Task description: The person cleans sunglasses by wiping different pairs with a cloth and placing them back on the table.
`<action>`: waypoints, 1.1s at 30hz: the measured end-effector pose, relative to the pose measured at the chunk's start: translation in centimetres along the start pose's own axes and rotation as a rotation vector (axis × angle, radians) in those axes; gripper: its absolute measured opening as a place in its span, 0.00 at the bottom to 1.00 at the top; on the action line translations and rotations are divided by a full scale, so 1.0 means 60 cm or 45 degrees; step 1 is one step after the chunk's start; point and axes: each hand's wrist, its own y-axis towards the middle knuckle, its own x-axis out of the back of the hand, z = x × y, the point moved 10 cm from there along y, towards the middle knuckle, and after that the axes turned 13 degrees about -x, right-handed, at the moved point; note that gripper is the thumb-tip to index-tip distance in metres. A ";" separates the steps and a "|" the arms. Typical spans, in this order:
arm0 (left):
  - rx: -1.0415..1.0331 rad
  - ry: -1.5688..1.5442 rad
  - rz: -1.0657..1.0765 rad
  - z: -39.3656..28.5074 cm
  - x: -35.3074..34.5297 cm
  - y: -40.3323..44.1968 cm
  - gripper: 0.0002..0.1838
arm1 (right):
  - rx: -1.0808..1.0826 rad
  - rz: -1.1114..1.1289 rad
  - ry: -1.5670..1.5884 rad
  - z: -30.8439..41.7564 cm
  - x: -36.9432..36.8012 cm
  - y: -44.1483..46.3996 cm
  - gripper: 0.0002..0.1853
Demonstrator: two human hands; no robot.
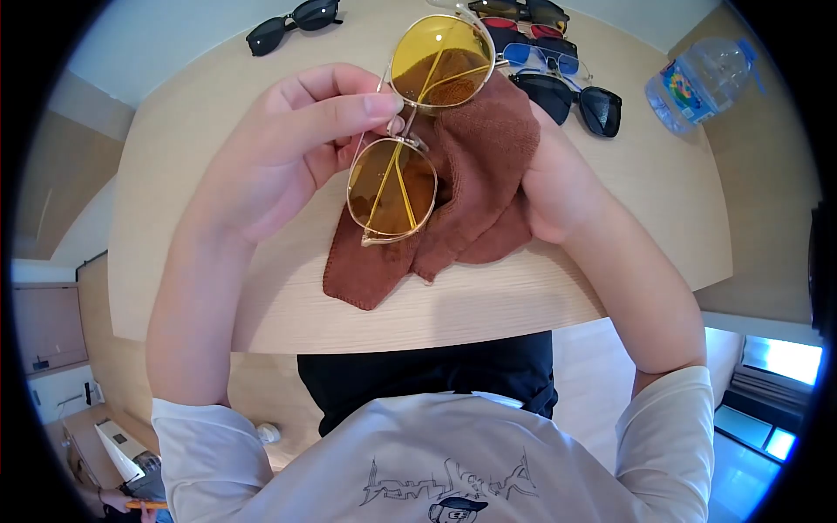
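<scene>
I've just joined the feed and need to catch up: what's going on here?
A person's left hand grips yellow-lensed glasses near the bridge, above the table. The right hand has a brown cloth over its fingers, just behind the glasses; whether the cloth touches a lens is unclear. Farther back lie dark sunglasses on the left and a group of eyewear on the right, near a plastic bottle.

The counter [200,288] has free room along its left side and front edge. Far right, a row of sunglasses [600,112] and the bottle [700,85] block the way; another dark pair [292,24] stands far left.
</scene>
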 end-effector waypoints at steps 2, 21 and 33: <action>-0.044 -0.114 0.092 0.000 -0.005 -0.001 0.09 | 0.010 0.049 -0.006 -0.001 -0.007 0.000 0.18; 0.054 -0.272 0.310 0.006 -0.019 -0.012 0.10 | 0.174 -0.024 0.032 0.042 0.044 -0.024 0.19; -0.034 -0.480 0.399 -0.009 -0.039 -0.014 0.08 | 0.191 -0.179 -0.342 0.060 0.017 -0.020 0.15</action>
